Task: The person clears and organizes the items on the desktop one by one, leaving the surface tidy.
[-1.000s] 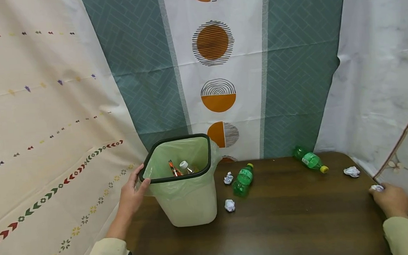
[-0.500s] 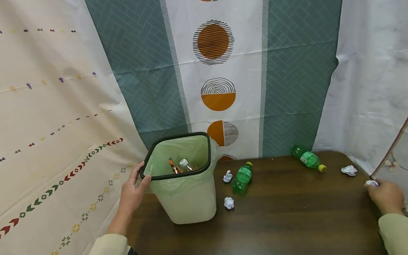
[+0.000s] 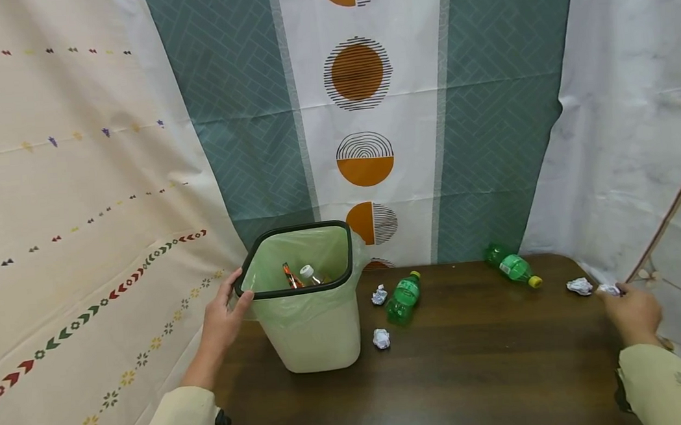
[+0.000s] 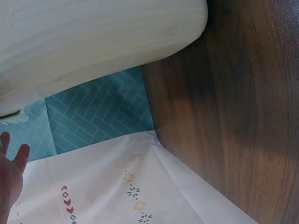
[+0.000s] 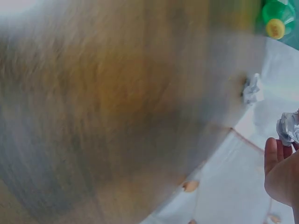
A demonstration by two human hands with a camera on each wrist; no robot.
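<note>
Your left hand (image 3: pixel 221 324) grips bin (image 3: pixel 309 331) rim, bin at table's (image 3: pixel 473 373) left end. Your right hand (image 3: pixel 632 315) pinches paper ball (image 3: pixel 609 290) at right edge, beside second ball (image 3: pixel 579 286).

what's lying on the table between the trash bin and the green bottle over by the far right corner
In the head view, between the trash bin and the far green bottle lie another green bottle and two crumpled paper balls.
</note>
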